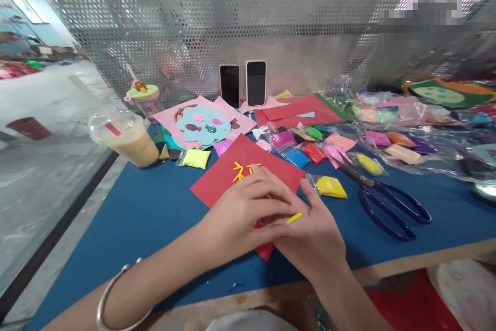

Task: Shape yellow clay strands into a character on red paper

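One blue table [155,212] is topped by red paper [217,182], over which, on the spread right hand [315,238] beneath the left hand [242,207] (grip unclear), a yellow strip [294,218] is seemingly being shaped, gentle lifting called for next.

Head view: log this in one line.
left hand: at yellow clay strip; right hand: palm up, under strip; red paper: bears yellow strokes

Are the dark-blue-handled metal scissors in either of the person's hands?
No: the scissors lie on the blue tabletop, apart from the left hand and the right hand, whose palm bears a thin yellow strip.
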Tool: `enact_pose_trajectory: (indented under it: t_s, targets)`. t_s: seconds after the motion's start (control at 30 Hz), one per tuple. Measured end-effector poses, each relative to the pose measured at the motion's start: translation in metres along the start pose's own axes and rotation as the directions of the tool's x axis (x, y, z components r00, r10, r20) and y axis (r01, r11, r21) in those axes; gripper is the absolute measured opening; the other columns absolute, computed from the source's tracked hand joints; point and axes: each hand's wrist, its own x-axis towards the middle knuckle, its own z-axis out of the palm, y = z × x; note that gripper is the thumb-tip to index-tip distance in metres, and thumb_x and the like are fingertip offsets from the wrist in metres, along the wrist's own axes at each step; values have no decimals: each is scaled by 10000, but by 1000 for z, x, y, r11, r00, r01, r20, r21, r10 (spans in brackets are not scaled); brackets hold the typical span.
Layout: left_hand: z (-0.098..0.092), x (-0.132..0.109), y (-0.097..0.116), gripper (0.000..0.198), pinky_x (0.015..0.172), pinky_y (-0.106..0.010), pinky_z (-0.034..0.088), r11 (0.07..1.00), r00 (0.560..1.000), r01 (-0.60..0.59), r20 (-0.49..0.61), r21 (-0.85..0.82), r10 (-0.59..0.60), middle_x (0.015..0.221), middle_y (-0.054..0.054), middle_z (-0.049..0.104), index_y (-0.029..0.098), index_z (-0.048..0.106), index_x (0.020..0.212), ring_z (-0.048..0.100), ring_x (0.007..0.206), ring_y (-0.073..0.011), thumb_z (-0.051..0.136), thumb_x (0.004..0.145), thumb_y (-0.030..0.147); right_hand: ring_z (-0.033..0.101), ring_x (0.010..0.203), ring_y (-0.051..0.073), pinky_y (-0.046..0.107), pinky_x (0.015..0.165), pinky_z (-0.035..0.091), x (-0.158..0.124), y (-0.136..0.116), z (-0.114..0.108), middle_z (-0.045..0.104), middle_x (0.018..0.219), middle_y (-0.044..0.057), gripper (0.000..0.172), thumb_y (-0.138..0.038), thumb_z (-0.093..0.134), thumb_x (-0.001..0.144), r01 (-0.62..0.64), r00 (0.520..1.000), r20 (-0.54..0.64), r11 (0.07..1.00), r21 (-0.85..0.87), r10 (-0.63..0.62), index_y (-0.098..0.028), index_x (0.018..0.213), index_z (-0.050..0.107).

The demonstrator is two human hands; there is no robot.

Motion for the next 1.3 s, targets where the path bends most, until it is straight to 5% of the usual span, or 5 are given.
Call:
enact_pose_trajectory:
  t_s: [0.47,0.63,0.77,0.93,1.3]
  targets:
    - [24,-11,10,72,768,-314,496,988,986,11,-168,151,15,875,-14,722,175,703,826,658,823,-158,665,859,227,464,1316,243,485,1066,402,0,17,-12,528,1407,42,620,-652,255,893,102,994,64,981,-166,-92,-282,1208,641]
    - [16,-14,16,21,776,-301,515,988,977,62,-209,138,-32,856,1,742,179,683,850,661,802,-151,667,846,190,502,1279,214,403,1026,444,-4,13,-21,568,1366,37,519,-617,366,885,183,980,-44,968,-171,-193,-283,1152,660]
    - [9,-24,24,25,726,-258,527,980,974,98,-220,172,-58,815,18,740,184,658,876,659,756,-129,652,855,171,661,941,214,310,786,545,-20,7,-47,710,981,46,315,-461,716,738,434,860,25,705,-561,-510,-269,988,694]
    - [15,-36,31,72,729,-257,521,976,987,81,-154,202,-49,829,16,731,189,640,928,652,791,-133,611,879,144,670,811,201,277,727,546,-47,0,-59,719,849,53,160,-331,727,764,343,895,203,320,-883,-397,-235,892,718]
    - [27,-34,32,145,783,-273,540,965,980,92,-192,245,-44,871,-8,718,198,663,970,639,804,-139,623,859,114,690,754,192,264,686,558,-48,-6,-59,740,794,43,77,-306,692,793,344,886,233,231,-910,-401,-237,815,716]
